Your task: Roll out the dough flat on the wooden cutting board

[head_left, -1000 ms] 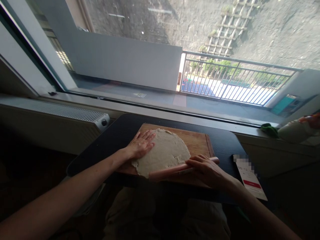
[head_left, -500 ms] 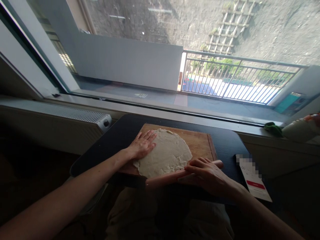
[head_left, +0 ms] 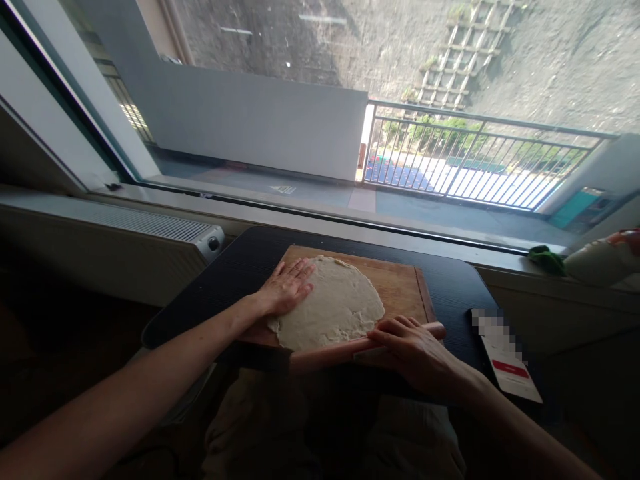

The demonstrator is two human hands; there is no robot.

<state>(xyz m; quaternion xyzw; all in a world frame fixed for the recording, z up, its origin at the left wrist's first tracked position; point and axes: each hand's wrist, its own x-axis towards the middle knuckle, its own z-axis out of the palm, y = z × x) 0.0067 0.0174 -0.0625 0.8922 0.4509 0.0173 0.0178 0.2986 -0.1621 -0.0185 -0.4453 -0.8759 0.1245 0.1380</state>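
A flat, pale sheet of dough (head_left: 333,303) with a ragged edge lies on a wooden cutting board (head_left: 397,283). Lying flat with fingers stretched out, my left hand (head_left: 287,287) presses on the dough's left edge. My right hand (head_left: 405,343) is wrapped over a wooden rolling pin (head_left: 325,355) near its right end. The pin lies along the board's near edge, beside the front rim of the dough. Part of the pin is hidden under my right hand.
Under the board is a dark table (head_left: 200,300) with rounded corners. A phone (head_left: 507,360) with a lit screen lies at its right edge. To the left is a white radiator (head_left: 150,233) below the window sill. A green cloth-like item (head_left: 547,259) rests on the sill.
Hardly anything differs. Both hands, the dough and the rolling pin keep their places; the view has only shifted very slightly.
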